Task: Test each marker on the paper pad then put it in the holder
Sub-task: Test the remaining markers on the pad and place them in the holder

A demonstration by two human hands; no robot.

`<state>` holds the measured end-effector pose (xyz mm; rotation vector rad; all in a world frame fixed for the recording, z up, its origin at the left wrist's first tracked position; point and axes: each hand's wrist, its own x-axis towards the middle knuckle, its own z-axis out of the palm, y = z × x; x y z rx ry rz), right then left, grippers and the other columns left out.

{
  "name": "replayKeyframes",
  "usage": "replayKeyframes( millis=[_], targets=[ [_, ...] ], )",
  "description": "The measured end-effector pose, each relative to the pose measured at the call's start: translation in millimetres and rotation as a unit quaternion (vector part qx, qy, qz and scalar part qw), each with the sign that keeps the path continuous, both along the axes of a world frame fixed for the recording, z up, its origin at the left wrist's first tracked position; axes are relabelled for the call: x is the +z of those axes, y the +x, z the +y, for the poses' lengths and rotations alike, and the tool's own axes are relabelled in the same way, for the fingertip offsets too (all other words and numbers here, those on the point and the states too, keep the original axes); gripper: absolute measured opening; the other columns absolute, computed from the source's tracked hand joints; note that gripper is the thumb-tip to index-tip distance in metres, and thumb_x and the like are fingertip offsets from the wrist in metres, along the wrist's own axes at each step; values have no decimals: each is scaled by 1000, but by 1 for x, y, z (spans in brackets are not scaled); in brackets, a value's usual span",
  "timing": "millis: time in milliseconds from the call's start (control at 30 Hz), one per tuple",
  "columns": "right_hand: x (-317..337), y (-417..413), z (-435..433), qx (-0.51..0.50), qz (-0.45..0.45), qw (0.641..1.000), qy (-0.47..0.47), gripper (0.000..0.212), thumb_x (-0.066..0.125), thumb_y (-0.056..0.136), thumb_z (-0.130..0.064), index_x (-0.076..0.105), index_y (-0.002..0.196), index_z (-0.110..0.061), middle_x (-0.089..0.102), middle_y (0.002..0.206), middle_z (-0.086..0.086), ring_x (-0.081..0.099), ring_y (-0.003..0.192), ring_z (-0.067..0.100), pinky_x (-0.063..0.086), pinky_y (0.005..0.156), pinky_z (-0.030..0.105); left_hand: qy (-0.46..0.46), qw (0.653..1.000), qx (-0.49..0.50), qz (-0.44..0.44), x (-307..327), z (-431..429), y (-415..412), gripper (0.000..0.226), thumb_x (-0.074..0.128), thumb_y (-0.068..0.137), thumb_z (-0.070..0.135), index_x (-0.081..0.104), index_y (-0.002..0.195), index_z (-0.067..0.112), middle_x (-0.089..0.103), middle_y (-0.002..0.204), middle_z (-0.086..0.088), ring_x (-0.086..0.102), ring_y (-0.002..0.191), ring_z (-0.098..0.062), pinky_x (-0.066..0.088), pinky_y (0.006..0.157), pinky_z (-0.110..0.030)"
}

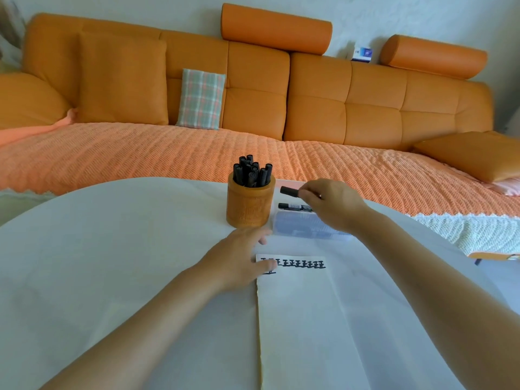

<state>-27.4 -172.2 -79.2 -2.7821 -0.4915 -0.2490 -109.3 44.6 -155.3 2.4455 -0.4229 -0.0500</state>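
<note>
A round orange holder [250, 205] stands at the far middle of the white table and holds several black markers [252, 171]. My right hand [330, 205] pinches a black marker [289, 191] just right of the holder's rim, with the marker pointing left. Another black marker [294, 206] lies on a clear plastic box [302, 225] under that hand. The white paper pad [298, 305] lies in front of me with a row of black marks [301, 264] along its top. My left hand [239, 261] rests flat on the pad's top left corner.
An orange sofa [253, 88] with a quilted cover and a plaid cushion [201, 98] runs behind the table. The table's rounded far edge [140, 180] passes just behind the holder. A white lace cloth [464, 232] lies at the right.
</note>
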Motion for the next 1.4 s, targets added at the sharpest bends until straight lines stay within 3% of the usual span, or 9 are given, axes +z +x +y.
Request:
replayKeyframes(
  millis=[200, 400, 500, 600, 833, 1067, 1200, 1333, 1400],
  targets=[
    [-14, -54, 0, 63, 54, 996, -30, 14, 49, 99, -39, 60, 103, -31, 66, 91, -7, 60, 84, 18, 50, 77, 38, -92, 987, 27, -131, 8, -7, -3, 53, 58, 95, 38, 33, 141, 40, 52, 125, 22, 53, 103, 2, 52, 82, -31],
    [-38, -76, 1, 98, 77, 992, -31, 18, 47, 100, -38, 56, 113, -29, 67, 91, -8, 61, 84, 17, 50, 75, 39, -52, 989, 3, -140, 8, -16, -7, 15, 62, 94, 30, 66, 107, 35, 64, 95, 19, 58, 84, -4, 52, 73, -38],
    [-47, -76, 2, 122, 41, 991, -44, 24, 44, 100, -46, 60, 110, -30, 66, 94, -9, 61, 86, 17, 51, 75, 42, -63, 989, -1, -136, 6, -18, -9, 12, 63, 93, 30, 69, 104, 33, 65, 90, 18, 57, 81, -5, 51, 71, -36],
    [-52, -73, 4, 138, 16, 989, -41, 23, 44, 102, -37, 62, 104, -23, 61, 88, -5, 59, 80, 21, 51, 72, 44, -83, 988, 12, -132, 5, -20, -8, 17, 66, 91, 34, 65, 108, 29, 67, 92, 17, 60, 82, -7, 52, 72, -33],
    [-58, -70, 6, 139, -43, 983, -109, 23, 35, 104, -43, 40, 85, -30, 56, 72, -9, 54, 64, 22, 40, 56, 36, -106, 988, -8, -111, 1, -13, 0, 5, 67, 91, 30, 70, 95, 29, 69, 85, 16, 62, 82, -7, 49, 68, -30],
    [-56, -72, 5, 140, -31, 982, -124, 32, 34, 102, -52, 55, 110, -28, 69, 84, -3, 62, 74, 25, 44, 60, 36, -128, 987, -11, -95, 2, -9, -1, 6, 72, 87, 25, 74, 92, 29, 69, 81, 16, 61, 79, -6, 41, 64, -15],
    [-53, -76, 5, 123, -26, 989, -83, 62, 45, 89, -67, 40, 137, -28, 70, 92, 0, 65, 86, 24, 51, 70, 35, -106, 990, 11, -94, 3, -6, 1, 7, 70, 89, 27, 71, 95, 32, 67, 85, 16, 59, 82, -4, 40, 65, -17],
    [-49, -77, -2, 123, 28, 992, 28, 26, 41, 95, -22, 32, 120, -23, 54, 70, 3, 54, 64, 26, 49, 63, 45, -69, 992, 31, -104, 7, 3, 4, 6, 68, 90, 31, 66, 95, 34, 65, 91, 19, 59, 86, -4, 49, 71, -26],
    [-45, -75, -7, 126, 68, 987, 71, 30, 35, 85, -2, 31, 104, -24, 49, 72, 11, 46, 64, 29, 45, 59, 48, -54, 992, 49, -104, 7, 9, 6, 6, 68, 90, 32, 63, 94, 34, 63, 91, 20, 58, 86, -4, 50, 71, -27]
  ],
)
